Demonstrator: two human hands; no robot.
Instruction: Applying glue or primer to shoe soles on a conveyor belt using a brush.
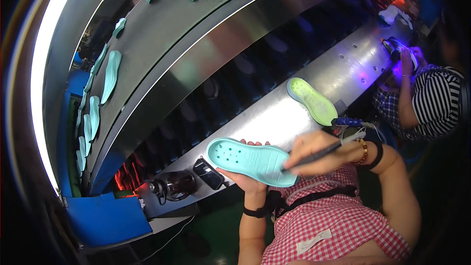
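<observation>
My left hand holds a mint-green shoe sole from beneath, its inner face with small holes turned up. My right hand grips a dark pen-like tool whose tip touches the sole's right end. A beaded bracelet and a black band sit on my right wrist, and a black band on my left. Both hands hover in front of a curved steel ledge.
A yellow-green sole lies on the ledge. Several mint soles ride the upper conveyor. A dark bottle and a black block sit at the ledge's near end. A person in a striped shirt works at right. A blue bin stands lower left.
</observation>
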